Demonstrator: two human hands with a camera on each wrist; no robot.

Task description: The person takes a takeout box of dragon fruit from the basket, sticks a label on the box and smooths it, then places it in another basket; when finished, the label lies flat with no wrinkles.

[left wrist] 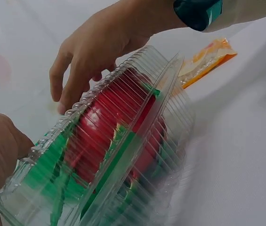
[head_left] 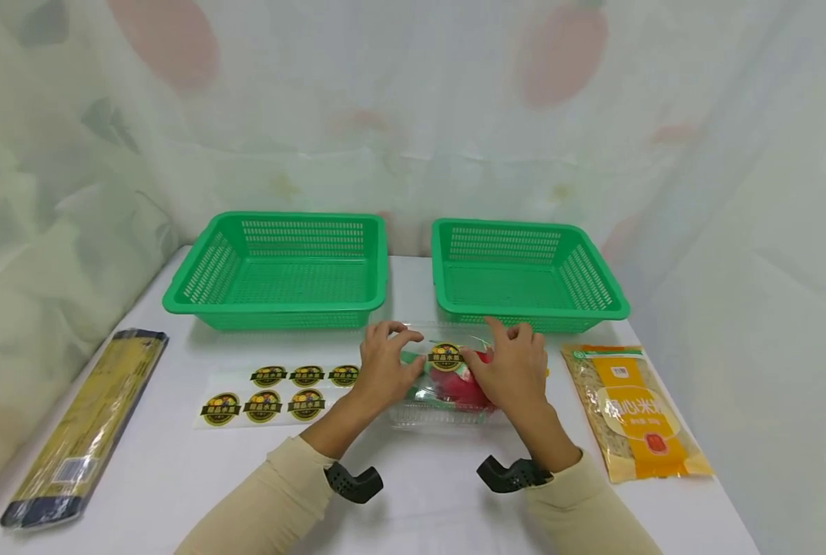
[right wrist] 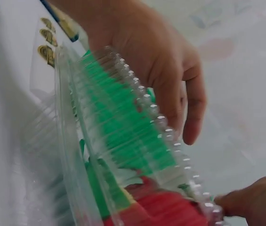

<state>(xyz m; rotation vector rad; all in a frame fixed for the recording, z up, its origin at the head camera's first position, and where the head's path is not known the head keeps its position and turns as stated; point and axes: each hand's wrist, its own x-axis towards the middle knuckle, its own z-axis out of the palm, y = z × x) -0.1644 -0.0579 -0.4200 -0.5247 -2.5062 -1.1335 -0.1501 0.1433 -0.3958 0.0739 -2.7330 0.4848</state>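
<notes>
A clear plastic clamshell box [head_left: 448,416] stands on the white table with its lid down. Through its ribbed wall I see a red and green dragon fruit [left wrist: 97,122]. On the lid's top lies a round black and gold fruit sticker [head_left: 445,357]. My left hand [head_left: 387,364] rests at the left of the lid, thumb at the sticker's left edge and fingers loosely bent. From the right, my right hand [head_left: 517,366] touches the sticker's other edge with its thumb, the other fingers loosely bent above the lid. Neither hand grips anything.
Two green plastic baskets, left [head_left: 281,309] and right [head_left: 534,313], stand behind the box. A sheet of several stickers [head_left: 262,406] lies to the left. Farther left is a long gold packet [head_left: 90,432]; an orange noodle bag [head_left: 642,416] lies on the right.
</notes>
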